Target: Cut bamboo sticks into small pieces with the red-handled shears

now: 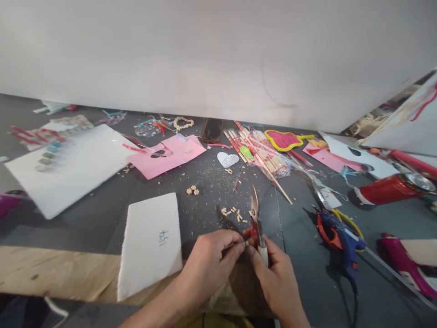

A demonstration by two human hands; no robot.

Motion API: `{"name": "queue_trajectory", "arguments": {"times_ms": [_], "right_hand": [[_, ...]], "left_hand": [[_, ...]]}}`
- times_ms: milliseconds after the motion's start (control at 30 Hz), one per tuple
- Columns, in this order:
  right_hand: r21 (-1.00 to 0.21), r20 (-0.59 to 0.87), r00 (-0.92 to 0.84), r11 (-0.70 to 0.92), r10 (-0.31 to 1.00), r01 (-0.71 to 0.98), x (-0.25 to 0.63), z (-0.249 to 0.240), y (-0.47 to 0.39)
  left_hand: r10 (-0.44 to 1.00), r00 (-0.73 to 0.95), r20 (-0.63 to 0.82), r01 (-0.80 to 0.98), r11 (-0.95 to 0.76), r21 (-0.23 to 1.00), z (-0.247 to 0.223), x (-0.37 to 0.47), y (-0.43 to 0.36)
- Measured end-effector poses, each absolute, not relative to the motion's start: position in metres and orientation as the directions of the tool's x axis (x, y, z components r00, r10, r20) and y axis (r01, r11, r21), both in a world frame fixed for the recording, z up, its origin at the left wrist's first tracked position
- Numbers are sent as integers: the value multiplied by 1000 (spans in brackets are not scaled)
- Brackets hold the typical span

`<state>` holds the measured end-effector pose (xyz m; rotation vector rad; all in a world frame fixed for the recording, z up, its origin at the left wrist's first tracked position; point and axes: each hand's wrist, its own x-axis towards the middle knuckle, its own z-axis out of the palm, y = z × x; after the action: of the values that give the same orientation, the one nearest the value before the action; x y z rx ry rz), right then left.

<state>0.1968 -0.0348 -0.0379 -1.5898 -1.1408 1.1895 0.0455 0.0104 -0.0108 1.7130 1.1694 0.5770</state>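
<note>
My right hand (278,278) is closed round pruning shears (255,218), whose blades point away from me above the dark tabletop. My left hand (211,257) is closed in a pinch, its fingertips meeting those of my right hand. A small pale wooden piece (245,244) shows between the fingertips of both hands, mostly covered. Just beyond lie several short cut wooden bits (235,212). Farther off sits a little cluster of pale pieces (193,190). Left of my hands lies a white pad (150,241) with a number written on it.
Wooden chopsticks (259,152) lie in plastic wrap at the back, near a phone (212,130) and a paper heart (227,159). To the right are a blue glue gun (348,250), scissors (329,232) and a red can (392,187). Pink card (167,157) and a white sheet (78,173) lie left.
</note>
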Motion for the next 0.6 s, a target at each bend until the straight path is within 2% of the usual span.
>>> {"name": "queue_trajectory", "arguments": {"times_ms": [267, 600], "right_hand": [[-955, -177, 146, -205, 973, 213, 195, -35, -33], [-949, -48, 210, -110, 977, 296, 193, -32, -32]], "left_hand": [[889, 448, -98, 473, -142, 870, -9, 46, 11], [863, 480, 158, 480, -409, 777, -22, 50, 8]]}}
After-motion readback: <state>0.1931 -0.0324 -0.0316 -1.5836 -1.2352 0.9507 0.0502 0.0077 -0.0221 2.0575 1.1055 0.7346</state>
